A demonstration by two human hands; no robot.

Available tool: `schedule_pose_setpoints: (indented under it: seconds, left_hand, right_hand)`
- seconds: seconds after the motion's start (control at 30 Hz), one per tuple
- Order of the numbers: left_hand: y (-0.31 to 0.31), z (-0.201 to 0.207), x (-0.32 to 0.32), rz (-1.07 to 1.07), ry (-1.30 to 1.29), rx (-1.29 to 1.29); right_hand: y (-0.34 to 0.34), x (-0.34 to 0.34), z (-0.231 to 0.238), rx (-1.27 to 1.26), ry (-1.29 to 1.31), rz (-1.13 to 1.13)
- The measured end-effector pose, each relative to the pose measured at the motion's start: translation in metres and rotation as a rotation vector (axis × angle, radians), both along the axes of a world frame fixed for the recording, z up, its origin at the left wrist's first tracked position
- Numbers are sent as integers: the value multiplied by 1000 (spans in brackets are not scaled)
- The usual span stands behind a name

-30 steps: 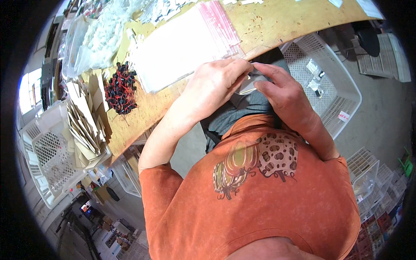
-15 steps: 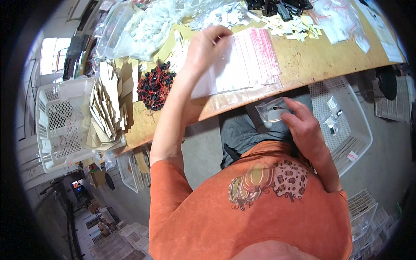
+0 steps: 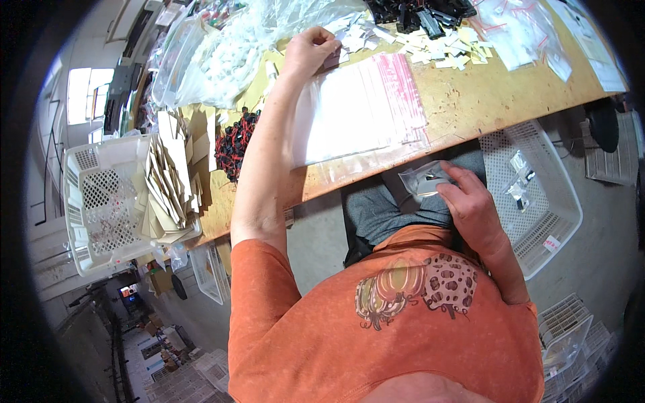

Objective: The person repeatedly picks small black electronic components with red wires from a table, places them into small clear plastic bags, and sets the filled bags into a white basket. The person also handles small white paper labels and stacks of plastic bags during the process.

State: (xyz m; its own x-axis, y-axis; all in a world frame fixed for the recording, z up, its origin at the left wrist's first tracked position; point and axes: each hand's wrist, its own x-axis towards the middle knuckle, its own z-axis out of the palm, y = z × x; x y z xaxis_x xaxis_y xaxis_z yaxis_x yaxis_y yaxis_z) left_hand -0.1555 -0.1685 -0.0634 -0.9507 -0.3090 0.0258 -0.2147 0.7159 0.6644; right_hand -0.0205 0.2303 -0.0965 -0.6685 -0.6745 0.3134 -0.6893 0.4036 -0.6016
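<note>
My left hand is stretched over the table, fingers pinched at the near-left edge of a pile of small white pieces. Whether anything is between its fingertips is hidden. My right hand is over my lap, thumb and fingers closed on the edge of a small clear plastic bag. Something grey-white and a dark bit show inside the bag. Between my arms, a stack of flat zip bags with pink-red strips lies along the near table edge.
Beside my left forearm is a heap of black parts with red wires. Cardboard pieces stand by a white basket at left. Yellowish pieces and black parts lie farther back. Another white basket holds filled bags.
My left hand has moved from above the bag stack, up and left, to the white pieces. The right hand still holds the small bag, now slightly lower.
</note>
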Motion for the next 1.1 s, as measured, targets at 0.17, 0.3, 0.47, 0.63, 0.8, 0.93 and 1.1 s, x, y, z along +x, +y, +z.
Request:
schedule_pose_setpoints:
  seconds: [0.17,0.3,0.47,0.63,0.8,0.93,1.1]
  left_hand:
    - [-12,16,4,28,24,211]
    - [-16,18,-2,-6,45,359]
    - [-16,9,-9,-17,117,205]
    - [-1,5,-23,-1,50,-229]
    - [-12,-1,-29,-32,35,-285]
    - [-18,-7,-25,-21,112,-79]
    - [-16,4,-13,19,92,368]
  right_hand:
    - [2,-2,-2,-5,-15,3]
    - [0,-3,-3,-33,-16,9]
    - [2,-5,-3,-21,-10,17]
    - [2,-3,-8,-17,-8,16]
    - [3,-3,-9,-22,-9,14]
    - [4,-2,-11,-34,-29,0]
    - [6,-2,-11,-34,-60,-4]
